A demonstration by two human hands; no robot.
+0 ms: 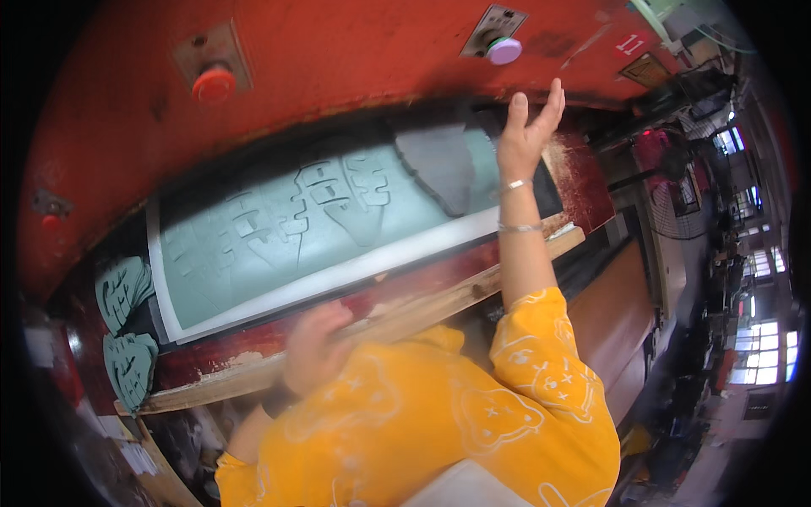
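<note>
My right hand [528,135] is raised over the far right end of the machine bed, just below a round purple push button [504,51]. Its thumb and fingers are apart, and nothing is in it. Smeared by motion, my left hand [317,342] is near the wooden front rail, and its fingers cannot be read. Between the hands lies a pale green sheet [198,296] on a white layer [380,264]. Curved, notched outlines mark the sheet. A dark grey pointed shape [443,173] shows toward its right end.
An orange-red machine body [338,51] overhangs the bed, with a red push button [213,84] on its left. Notched green pieces [122,291] are stacked at the bed's left end, with another stack [131,367] nearer me. A wooden rail [405,313] edges the front. A fan [667,198] stands right.
</note>
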